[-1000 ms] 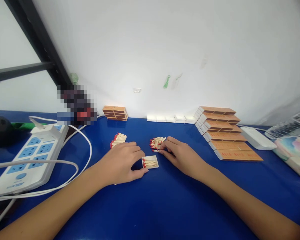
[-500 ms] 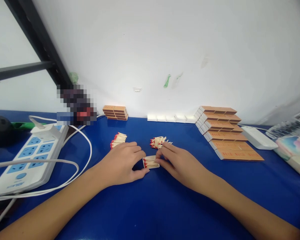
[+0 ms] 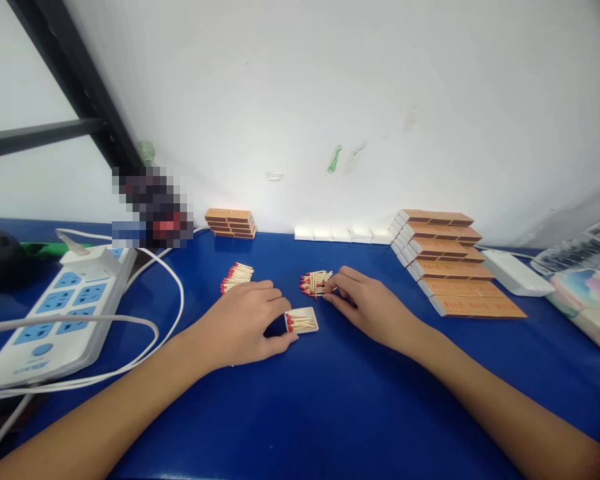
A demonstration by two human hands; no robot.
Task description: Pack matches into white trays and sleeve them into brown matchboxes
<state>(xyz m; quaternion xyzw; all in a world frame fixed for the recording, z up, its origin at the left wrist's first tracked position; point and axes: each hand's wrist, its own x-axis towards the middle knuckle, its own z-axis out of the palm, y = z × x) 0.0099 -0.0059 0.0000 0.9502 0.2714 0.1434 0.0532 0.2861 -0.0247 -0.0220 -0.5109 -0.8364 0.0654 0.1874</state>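
Note:
A small white matchbox tray [image 3: 307,329] with several red-headed matches [image 3: 300,321] inside lies on the blue table. My left hand [image 3: 247,323] grips its left end between thumb and forefinger. Just beyond the tray is a loose pile of matches [image 3: 315,283]. At the right edge of that pile my right hand [image 3: 367,300] has thumb and fingertips pinched together on a match, mostly hidden by the fingers. Another heap of matches [image 3: 237,275] lies behind my left hand, which covers its near side.
Orange matchboxes stand in a stepped stack [image 3: 450,270] at right and a small stack [image 3: 230,223] at back left. White trays [image 3: 333,235] line the wall. A power strip [image 3: 65,313] with loose white cables [image 3: 180,300] occupies the left; a white device [image 3: 517,273] and a soft pack [image 3: 587,300] lie right.
My right hand has moved from the tray's right end up and right to the edge of the match pile. My left hand stays on the tray, whose right end now shows.

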